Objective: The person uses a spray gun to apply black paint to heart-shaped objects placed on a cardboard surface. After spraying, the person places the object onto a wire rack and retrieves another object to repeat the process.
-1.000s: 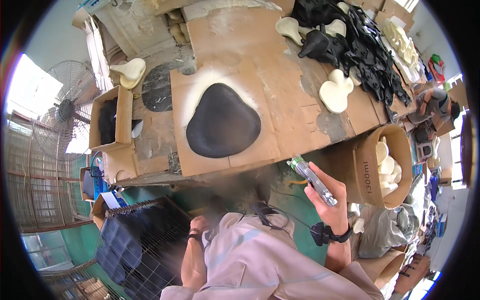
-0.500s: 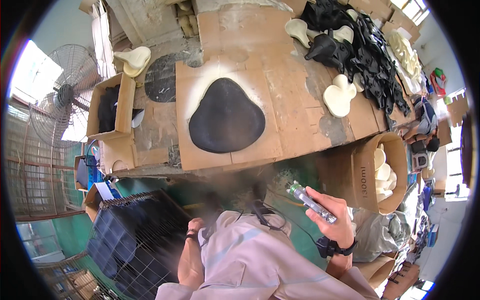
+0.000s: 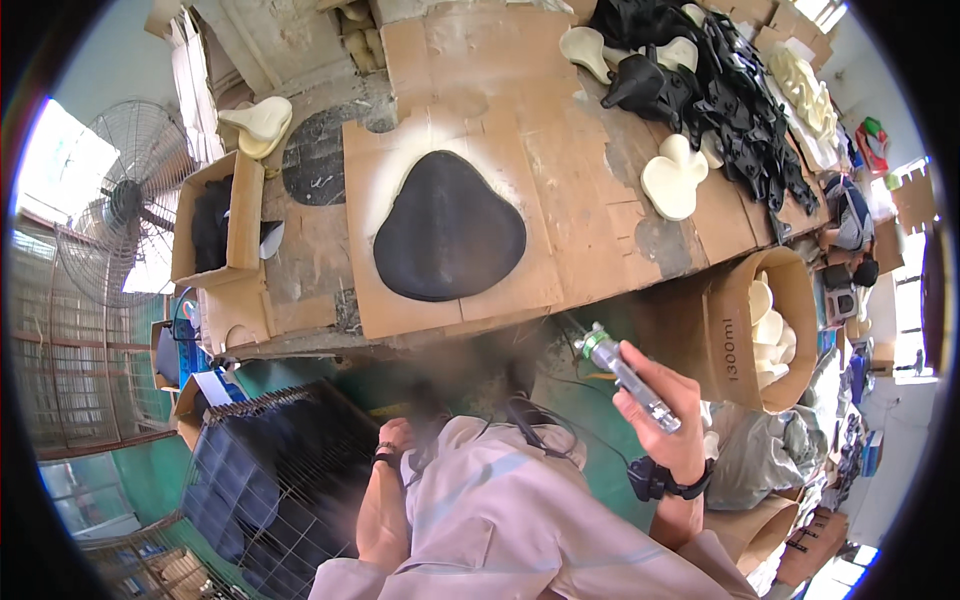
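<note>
In my right hand (image 3: 672,405) is a small spray gun (image 3: 622,374) with a clear body and a green ring near its tip. My fingers wrap round it, and its tip points toward the table's front edge. On a cardboard sheet (image 3: 535,290) ahead lies a flat black saddle-shaped piece (image 3: 450,235), rounded at the far end and wide at the near end. Pale spray residue rims its far side. Low by my lap, my left hand (image 3: 396,434) rests beside the light apron (image 3: 500,500); its fingers are too unclear to read. Grey haze hangs between me and the table.
Cream saddle-shaped foams (image 3: 675,178) and a heap of black covers (image 3: 720,120) lie at the far right. A carton of cream pieces (image 3: 725,350) stands right, a wire cage (image 3: 270,480) and a fan (image 3: 125,200) left. A person (image 3: 850,225) sits beyond.
My right hand has moved slightly up and right with the spray gun. The view has shifted a little; the black piece stays in place on the cardboard.
</note>
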Tool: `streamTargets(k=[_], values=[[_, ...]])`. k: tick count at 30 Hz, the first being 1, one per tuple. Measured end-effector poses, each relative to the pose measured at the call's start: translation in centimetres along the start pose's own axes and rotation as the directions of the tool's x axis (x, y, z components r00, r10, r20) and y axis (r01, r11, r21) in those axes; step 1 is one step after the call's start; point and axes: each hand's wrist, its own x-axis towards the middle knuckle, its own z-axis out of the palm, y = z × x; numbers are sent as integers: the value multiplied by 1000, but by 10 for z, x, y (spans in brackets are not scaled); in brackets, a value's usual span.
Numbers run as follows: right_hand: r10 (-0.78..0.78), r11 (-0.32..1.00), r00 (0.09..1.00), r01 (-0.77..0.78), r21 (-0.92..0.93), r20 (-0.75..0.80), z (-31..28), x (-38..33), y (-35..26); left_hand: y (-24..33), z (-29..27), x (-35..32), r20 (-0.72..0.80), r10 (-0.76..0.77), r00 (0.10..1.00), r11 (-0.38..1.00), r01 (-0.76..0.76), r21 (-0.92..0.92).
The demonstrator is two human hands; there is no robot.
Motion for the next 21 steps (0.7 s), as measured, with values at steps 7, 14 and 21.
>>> streamTargets(k=[7, 14, 21], values=[[88, 995, 996, -86, -54, 34, -15, -23, 1, 3, 38, -17, -274, 116, 955, 791, 78, 607], [140, 989, 988, -142, 31, 60, -18, -18, -6, -18, -24, 4, -161, 226, 961, 672, -34, 740], [77, 997, 996, -77, -15, 49, -18, -19, -6, 16, 16, -8, -164, 109, 980, 805, 10, 593]])
